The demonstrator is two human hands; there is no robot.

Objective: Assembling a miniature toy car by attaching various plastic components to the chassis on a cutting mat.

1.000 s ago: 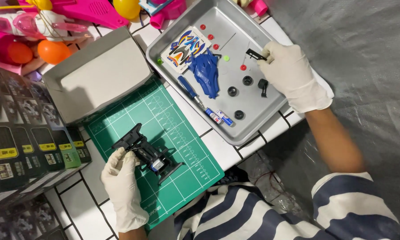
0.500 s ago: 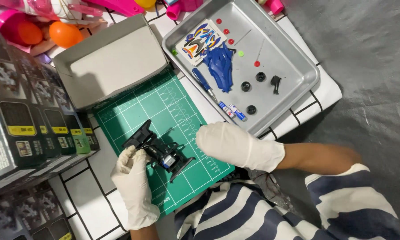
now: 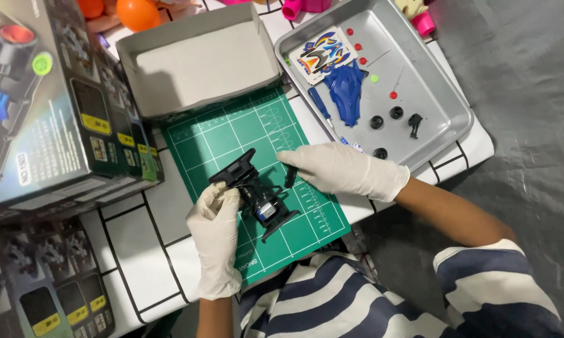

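Observation:
My left hand (image 3: 216, 235), in a white glove, grips a black toy car chassis (image 3: 257, 193) over a green cutting mat (image 3: 232, 134). My right hand (image 3: 341, 169), also gloved, pinches a small black part (image 3: 290, 177) right beside the chassis. A silver metal tray (image 3: 448, 100) sits to the upper right. It holds a blue car body shell (image 3: 348, 87), a sticker sheet (image 3: 323, 55), a blue screwdriver (image 3: 323, 111), small black wheels (image 3: 377, 122) and tiny red pieces.
An open grey cardboard box (image 3: 197, 59) lies above the mat. Stacked printed model kit boxes (image 3: 50, 125) stand at the left. Orange balls (image 3: 138, 12) and pink toys (image 3: 297, 7) lie at the top edge. The white tiled tabletop (image 3: 132, 238) ends at grey floor on the right.
My right hand left the tray carrying a small black part and came down to the chassis on the mat. My left hand has kept hold of the chassis. The camera view shifted.

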